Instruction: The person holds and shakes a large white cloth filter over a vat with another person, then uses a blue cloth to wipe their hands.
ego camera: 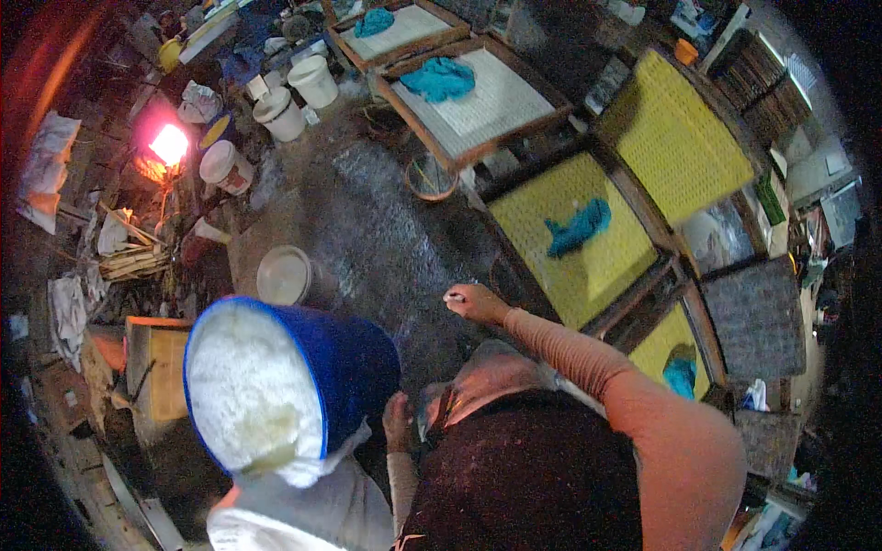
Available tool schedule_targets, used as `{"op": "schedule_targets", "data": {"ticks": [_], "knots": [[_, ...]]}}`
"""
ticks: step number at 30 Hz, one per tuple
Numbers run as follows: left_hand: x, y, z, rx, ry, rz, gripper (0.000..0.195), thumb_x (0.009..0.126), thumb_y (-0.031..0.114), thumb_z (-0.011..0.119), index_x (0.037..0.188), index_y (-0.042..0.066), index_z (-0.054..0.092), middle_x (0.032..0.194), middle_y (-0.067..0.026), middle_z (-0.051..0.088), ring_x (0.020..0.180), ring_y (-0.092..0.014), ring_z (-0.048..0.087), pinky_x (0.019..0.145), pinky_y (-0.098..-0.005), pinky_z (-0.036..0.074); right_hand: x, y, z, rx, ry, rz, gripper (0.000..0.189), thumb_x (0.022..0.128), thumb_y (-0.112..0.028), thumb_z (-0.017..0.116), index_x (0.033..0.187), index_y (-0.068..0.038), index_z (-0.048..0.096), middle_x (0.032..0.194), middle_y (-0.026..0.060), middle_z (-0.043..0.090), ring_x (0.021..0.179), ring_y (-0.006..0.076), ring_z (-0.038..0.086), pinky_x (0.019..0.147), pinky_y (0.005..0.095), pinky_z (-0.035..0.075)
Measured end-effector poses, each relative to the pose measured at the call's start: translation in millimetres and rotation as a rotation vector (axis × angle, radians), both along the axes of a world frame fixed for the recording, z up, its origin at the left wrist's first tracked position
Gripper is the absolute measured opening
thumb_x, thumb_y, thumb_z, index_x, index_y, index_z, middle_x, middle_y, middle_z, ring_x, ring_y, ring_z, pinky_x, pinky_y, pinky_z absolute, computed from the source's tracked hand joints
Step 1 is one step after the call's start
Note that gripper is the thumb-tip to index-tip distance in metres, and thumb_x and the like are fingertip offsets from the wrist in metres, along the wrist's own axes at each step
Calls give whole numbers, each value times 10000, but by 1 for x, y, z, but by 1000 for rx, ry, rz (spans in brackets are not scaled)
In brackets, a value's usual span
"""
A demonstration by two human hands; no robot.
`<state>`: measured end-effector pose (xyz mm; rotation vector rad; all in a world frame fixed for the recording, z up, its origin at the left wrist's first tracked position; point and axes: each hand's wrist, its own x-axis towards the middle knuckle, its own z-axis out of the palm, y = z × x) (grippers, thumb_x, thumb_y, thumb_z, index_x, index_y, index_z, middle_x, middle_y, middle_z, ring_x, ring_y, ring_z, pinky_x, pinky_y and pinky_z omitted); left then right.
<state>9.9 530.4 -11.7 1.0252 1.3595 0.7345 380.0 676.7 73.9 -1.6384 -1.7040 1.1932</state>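
Observation:
My right hand (477, 303) is held out over the dark floor with its fingers curled. A small pale spot shows at the fingers; whether it is an object is unclear. My left hand (397, 417) is low beside the base end of a large blue drum (351, 351); I cannot tell whether it touches it. The drum leans with its open mouth to the left, and white foam (251, 372) fills the mouth, with a yellowish patch near the lower rim. Grey and white fabric (317, 496) lies below the drum, partly against its rim.
Wood-framed panels with yellow mesh (592, 275) and white mesh (510, 103) stand to the right and ahead, several bearing teal cloths (582, 224). White buckets (279, 113) and a lidded bucket (284, 274) stand on the floor. A bright lamp (169, 144) glows at left.

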Motion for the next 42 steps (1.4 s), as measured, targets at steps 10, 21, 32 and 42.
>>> {"op": "schedule_targets", "data": {"ticks": [10,21,32,42], "knots": [[72,311,76,-244,-319,191,320,976,279,548,1205,65,610,1101,-46,683,867,-115,642,725,-251,496,72,272,39,122,437,-503,195,912,-164,618,1044,-27,664,907,85,714,842,152,674,773,294,523],[73,645,147,-88,-304,331,282,960,267,552,1146,70,632,1072,-56,695,888,-126,639,725,-252,484,228,532,-47,290,-290,-738,538,871,-199,642,1338,-4,457,1304,214,547,1055,299,620,888,415,491],[120,888,103,-85,-345,147,268,960,260,589,1143,70,633,1038,-43,692,858,-105,619,725,-237,469,247,674,-34,44,-995,-563,1009,737,-173,781,1542,-175,172,1429,106,469,1224,371,486,954,577,391],[178,1057,135,-101,-241,-41,343,963,336,573,1150,52,620,1058,-29,657,917,-104,580,790,-265,460,376,713,72,472,-307,-823,464,848,-137,542,1298,-31,570,1263,126,617,1190,267,557,1049,407,397]]}}
